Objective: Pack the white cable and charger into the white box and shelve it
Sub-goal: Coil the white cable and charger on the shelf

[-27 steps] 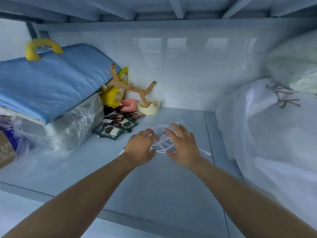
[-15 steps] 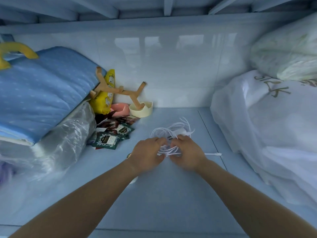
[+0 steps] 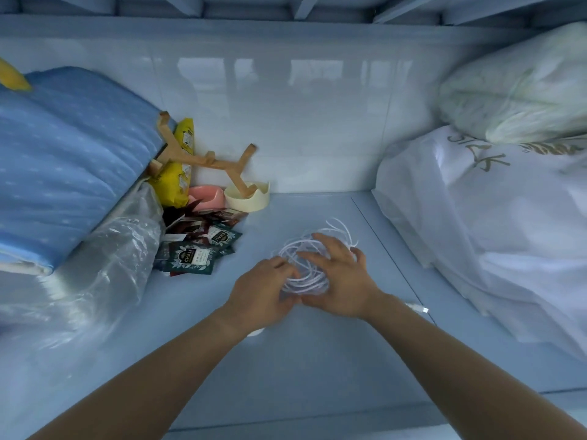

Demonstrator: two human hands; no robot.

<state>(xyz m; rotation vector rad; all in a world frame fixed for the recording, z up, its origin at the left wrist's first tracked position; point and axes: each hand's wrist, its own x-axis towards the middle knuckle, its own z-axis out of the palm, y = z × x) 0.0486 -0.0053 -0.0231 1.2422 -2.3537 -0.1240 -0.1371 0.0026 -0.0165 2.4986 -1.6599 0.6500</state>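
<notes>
A white cable (image 3: 309, 274) lies in loose coils on the pale blue shelf (image 3: 317, 360), between my two hands. My left hand (image 3: 265, 292) grips the coil's left side with curled fingers. My right hand (image 3: 341, 281) lies over the coil's right side with spread fingers pressing on it. One cable plug (image 3: 418, 308) trails out to the right, beside my right wrist. A small white thing (image 3: 255, 332) peeks out under my left wrist; I cannot tell what it is. No white box shows.
Folded blue bedding (image 3: 70, 163) on a plastic-wrapped bundle (image 3: 95, 265) fills the left. Tea sachets (image 3: 197, 249), a cream bowl (image 3: 247, 198), a pink bowl (image 3: 205, 195), a wooden stand (image 3: 206, 160) and a yellow packet (image 3: 178, 173) crowd the back left. White bagged bedding (image 3: 492, 223) fills the right.
Both hands have gathered the cable into a tighter coil and shifted slightly. My right hand's fingers have spread over the coil. The camera has drifted right.
</notes>
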